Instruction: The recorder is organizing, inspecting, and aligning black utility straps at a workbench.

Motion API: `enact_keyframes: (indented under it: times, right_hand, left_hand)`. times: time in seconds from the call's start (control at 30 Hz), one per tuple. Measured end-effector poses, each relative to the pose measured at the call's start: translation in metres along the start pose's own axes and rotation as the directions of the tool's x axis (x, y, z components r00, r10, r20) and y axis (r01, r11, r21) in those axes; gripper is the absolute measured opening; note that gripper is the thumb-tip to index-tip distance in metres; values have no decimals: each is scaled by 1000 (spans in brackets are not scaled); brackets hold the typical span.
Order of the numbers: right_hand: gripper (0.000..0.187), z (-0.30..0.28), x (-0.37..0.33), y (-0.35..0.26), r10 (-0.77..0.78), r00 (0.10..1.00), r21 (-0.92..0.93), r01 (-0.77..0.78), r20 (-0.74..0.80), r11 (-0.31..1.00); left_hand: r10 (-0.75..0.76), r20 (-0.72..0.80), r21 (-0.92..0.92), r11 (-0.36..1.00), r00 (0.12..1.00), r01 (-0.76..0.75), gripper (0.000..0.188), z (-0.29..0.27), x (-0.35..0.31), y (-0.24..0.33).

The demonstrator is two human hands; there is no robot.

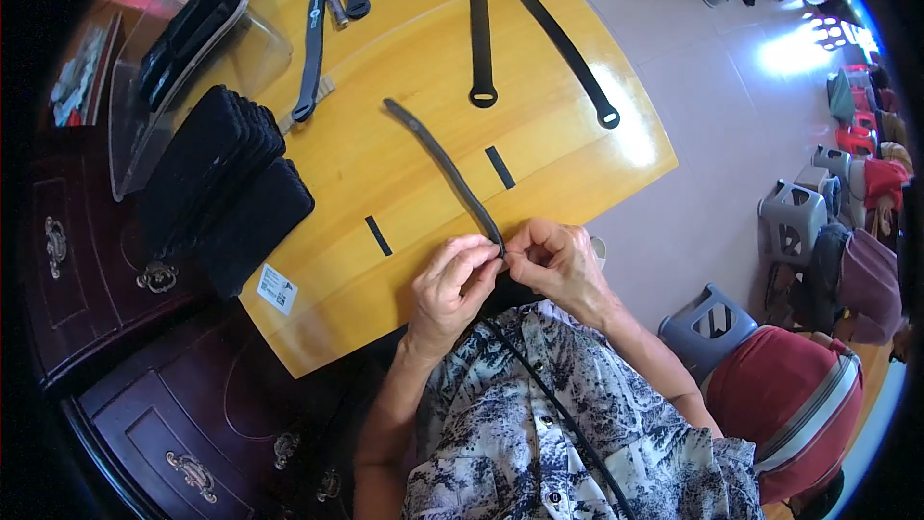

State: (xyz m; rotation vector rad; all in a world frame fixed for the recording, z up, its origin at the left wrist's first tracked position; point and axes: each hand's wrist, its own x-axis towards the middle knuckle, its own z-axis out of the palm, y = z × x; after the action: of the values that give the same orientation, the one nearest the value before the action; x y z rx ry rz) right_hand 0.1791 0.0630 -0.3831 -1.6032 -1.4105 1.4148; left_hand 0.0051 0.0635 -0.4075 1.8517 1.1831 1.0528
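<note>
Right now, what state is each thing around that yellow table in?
Left hand: pinching the held strap
Right hand: pinching at its near end
Held strap: slightly curved
Two straps farther right: lying apart
Two short strips: flat, apart
Black pads: piled, overlapping
Clear bin: holding black items
Drawers: shut

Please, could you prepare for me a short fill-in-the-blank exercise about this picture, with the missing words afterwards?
1. The stack of black pads is on the ____ side of the picture.
2. The left hand and right hand are both at the ____ end of the dark strap, not the far one.
3. On the table lie ____ short black strips.
4. The label near the stack is mainly ____ in colour.

Missing words: left; near; two; white.
</note>
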Motion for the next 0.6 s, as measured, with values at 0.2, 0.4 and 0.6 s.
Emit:
enact_keyframes:
  times: [0.2, 0.4, 0.6]
  right_hand:
    - [10, 0, 7, -11, -56, 992, -4, 57, 111, 998]
    - [11, 2, 15, -16, 32, 975, 79, -50, 222, 996]
    - [9, 2, 15, -16, 69, 969, 68, -88, 236, 994]
  left_hand:
    - [-78, -4, -16, 997, 997, 78, 16, -14, -2, 1]
    - [-97, 41, -63, 993, 994, 99, 15, -27, -3, -6]
    - [-73, 80, -25, 997, 994, 76, 17, -27, -1, -5]
